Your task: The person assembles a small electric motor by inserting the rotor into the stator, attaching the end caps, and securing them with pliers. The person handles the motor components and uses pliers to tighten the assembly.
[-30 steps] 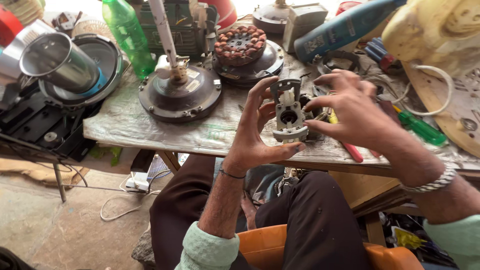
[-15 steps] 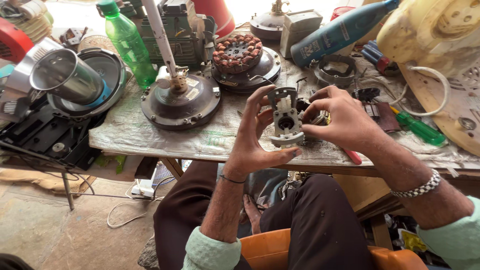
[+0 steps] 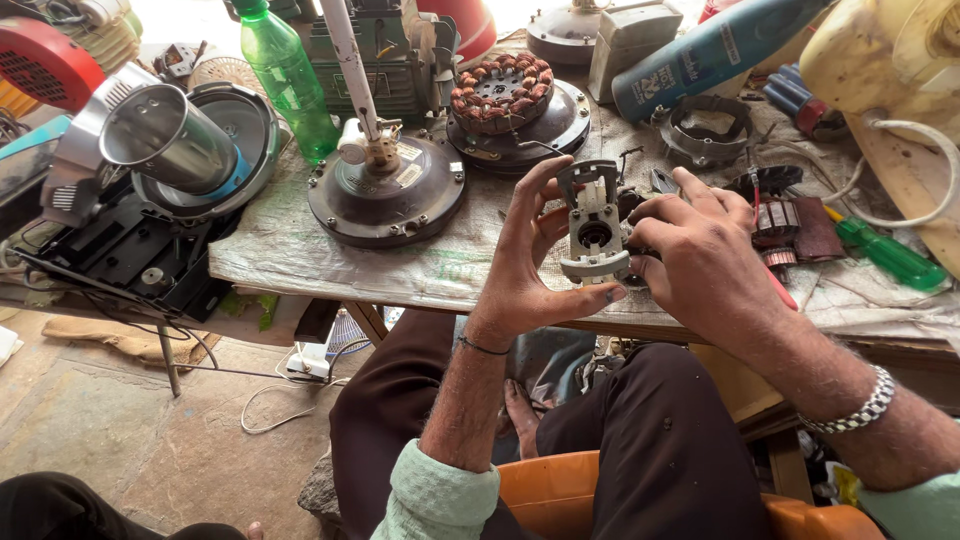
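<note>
Between the two hands, held just above the near edge of the surface (image 3: 300,260), sits a small grey metal motor housing (image 3: 594,224) with a round bore in its middle. The left hand (image 3: 530,262) grips it from the left side: its thumb is pressed under the lower end and its fingers (image 3: 535,185) curl up toward the top bracket, so the hand is pinching the housing. The right hand (image 3: 700,255) wraps the housing's right side; its fingers (image 3: 665,208) are bent close together against the part, though what they press on behind it is hidden.

Just right of the right hand's fingers lie a wound armature (image 3: 785,225) and a red-handled tool (image 3: 780,290), and farther right a green-handled screwdriver (image 3: 885,255). Beyond the fingers, toward the far side, stands a copper-wound fan stator (image 3: 502,92) on a dark round base, with a blue spray can (image 3: 710,55) lying on its side behind it. Left of the left hand's fingers rests a dark ceiling-fan motor (image 3: 385,195) with a white rod rising from it, and beyond that a green plastic bottle (image 3: 285,75). Well to the left, off the surface, a shiny steel cylinder (image 3: 165,140) lies tilted. Below the hands are the person's dark trousers (image 3: 650,440) and an orange seat (image 3: 560,485).
</note>
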A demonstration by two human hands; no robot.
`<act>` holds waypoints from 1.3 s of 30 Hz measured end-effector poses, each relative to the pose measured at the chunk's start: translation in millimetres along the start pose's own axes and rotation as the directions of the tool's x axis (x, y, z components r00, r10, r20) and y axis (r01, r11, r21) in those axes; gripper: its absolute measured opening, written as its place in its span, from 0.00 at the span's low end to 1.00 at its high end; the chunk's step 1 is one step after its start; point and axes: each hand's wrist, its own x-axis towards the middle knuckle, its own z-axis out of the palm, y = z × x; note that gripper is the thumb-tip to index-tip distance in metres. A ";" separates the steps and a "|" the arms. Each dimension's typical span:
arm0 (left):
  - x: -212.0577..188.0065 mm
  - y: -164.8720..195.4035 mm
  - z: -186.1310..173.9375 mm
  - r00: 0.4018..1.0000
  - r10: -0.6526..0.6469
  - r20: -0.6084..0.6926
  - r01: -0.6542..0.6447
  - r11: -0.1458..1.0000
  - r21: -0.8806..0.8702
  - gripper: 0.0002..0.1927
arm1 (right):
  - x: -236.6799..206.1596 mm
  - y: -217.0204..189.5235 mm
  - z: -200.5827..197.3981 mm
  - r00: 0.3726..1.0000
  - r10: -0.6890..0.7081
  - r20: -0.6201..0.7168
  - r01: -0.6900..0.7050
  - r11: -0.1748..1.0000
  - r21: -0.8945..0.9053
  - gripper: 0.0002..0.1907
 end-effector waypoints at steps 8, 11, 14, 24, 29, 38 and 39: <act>-0.3 1.8 -0.2 1.000 -0.014 -0.001 0.014 1.000 0.000 0.57 | 3.4 8.7 0.9 0.997 0.071 0.033 -0.074 0.992 0.101 0.10; -0.4 1.5 0.5 1.000 -0.013 -0.004 0.013 1.000 0.004 0.57 | 5.1 10.3 0.8 0.993 0.101 0.065 -0.107 0.989 0.104 0.10; -0.6 1.6 0.2 1.000 -0.010 -0.004 0.010 1.000 0.003 0.57 | 5.8 9.0 1.2 0.996 0.080 0.045 -0.084 0.990 0.115 0.12; -1.9 0.7 -4.2 1.000 -0.025 -0.004 0.025 1.000 0.006 0.57 | 1.2 -5.3 1.8 0.997 -0.078 -0.028 0.077 0.996 -0.043 0.09; -1.3 -0.1 -5.5 1.000 -0.023 0.006 0.023 1.000 -0.006 0.59 | 1.1 -3.9 -4.5 0.992 -0.121 -0.042 0.120 0.993 -0.021 0.10; -1.0 1.9 -6.5 0.999 -0.032 0.003 0.032 0.999 0.005 0.60 | 1.9 -3.0 -12.5 0.997 -0.023 -0.067 0.030 0.994 0.103 0.20; -0.9 1.8 -6.9 0.999 -0.032 0.001 0.032 0.999 0.009 0.60 | 1.1 -3.0 -13.3 0.998 -0.002 -0.063 0.009 0.994 0.109 0.20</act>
